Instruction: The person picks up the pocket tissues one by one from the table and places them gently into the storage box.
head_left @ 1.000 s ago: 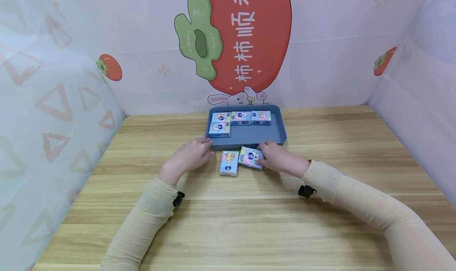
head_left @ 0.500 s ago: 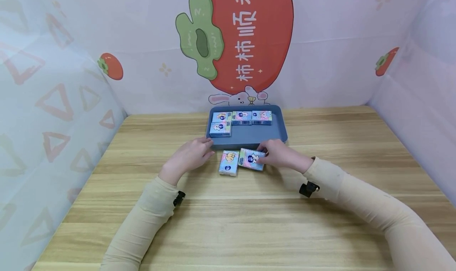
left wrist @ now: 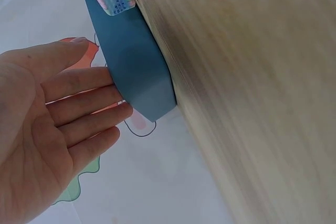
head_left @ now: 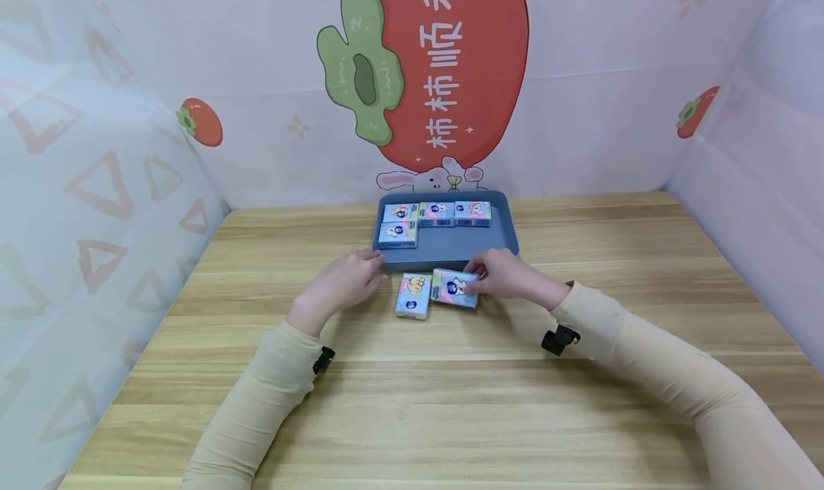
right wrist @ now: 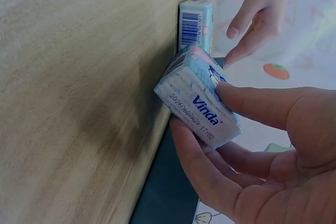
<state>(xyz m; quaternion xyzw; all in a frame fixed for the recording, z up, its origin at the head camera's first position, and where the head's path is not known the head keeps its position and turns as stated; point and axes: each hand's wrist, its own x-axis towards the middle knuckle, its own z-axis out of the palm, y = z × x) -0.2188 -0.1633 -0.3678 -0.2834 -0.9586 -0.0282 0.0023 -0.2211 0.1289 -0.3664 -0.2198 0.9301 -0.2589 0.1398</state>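
Between its thumb and fingers my right hand [head_left: 508, 277] pinches a blue-and-pink pocket tissue pack [head_left: 455, 288] by its right end, just in front of the tray. In the right wrist view the pack's white end [right wrist: 197, 106] reads "Vinda", and the pack is tilted off the wood. Beside it on the table lies another tissue pack [head_left: 413, 297], turned lengthwise. My left hand [head_left: 344, 281] reaches the left front corner of the blue-grey tray [head_left: 460, 244]. Its fingers [left wrist: 89, 100] are straight and lie against the tray's side in the left wrist view.
Several tissue packs stand in the tray: a back row of three [head_left: 436, 214] and one pack [head_left: 398, 234] in front at the left. Behind the wooden table [head_left: 412, 404] hangs a printed cloth backdrop [head_left: 579, 118], with side cloth [head_left: 116, 189] at the left.
The right hand has shifted slightly right and up, its grip on the tissue pack adjusted and the pack turned a little. The left hand, tray and other packs stay as they were.
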